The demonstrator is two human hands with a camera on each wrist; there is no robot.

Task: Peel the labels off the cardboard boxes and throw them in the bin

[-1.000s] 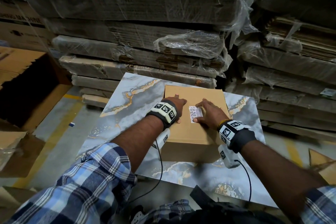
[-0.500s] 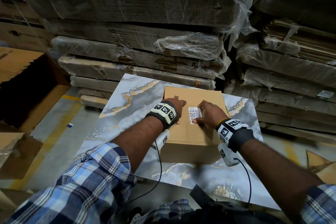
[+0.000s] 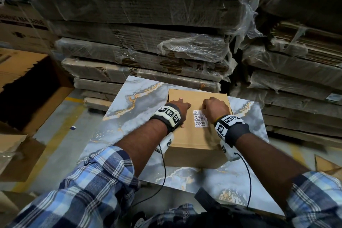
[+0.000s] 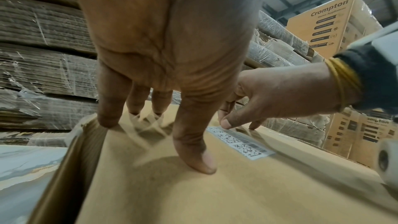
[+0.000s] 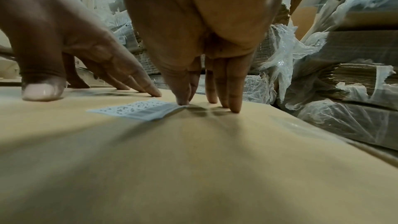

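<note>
We have the cardboard box [image 3: 196,140] on the marbled tabletop [image 3: 133,109], toward its far edge. Our left hand [image 3: 180,110] presses spread, straight fingers on the box top near its left edge. Our right hand [image 3: 215,108] has its thumb on the far end of the white label [image 3: 199,119], mid-top, fingertips [image 5: 234,106] planted just beside it.

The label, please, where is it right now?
In the head view, the label lies on top of the cardboard box, between the left hand and the right hand, whose fingertips touch its far corner.
</note>
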